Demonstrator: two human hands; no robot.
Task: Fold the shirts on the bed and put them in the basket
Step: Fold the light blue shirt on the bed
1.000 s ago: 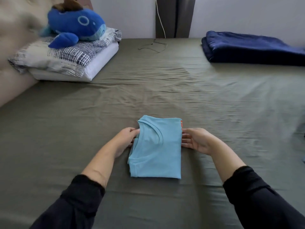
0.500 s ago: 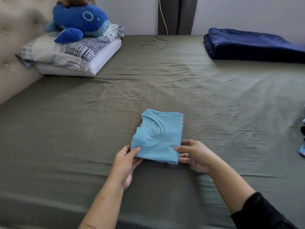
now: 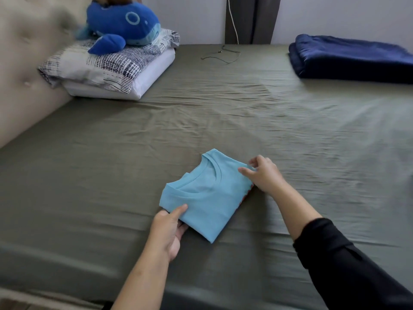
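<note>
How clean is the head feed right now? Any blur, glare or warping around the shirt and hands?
Head view: soft even daylight, no glare; the light blue shirt, left hand and right hand are fairly sharp. The headboard at upper left is smeared by blur. Wide-angle warping bends the bed edges; only faint shadows under the hands.

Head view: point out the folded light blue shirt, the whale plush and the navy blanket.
Folded light blue shirt (image 3: 207, 198), head view, middle of its top layer.
Whale plush (image 3: 125, 23), head view, on its blue body near the ring marking.
Navy blanket (image 3: 353, 57), head view, on its folded top surface.
</note>
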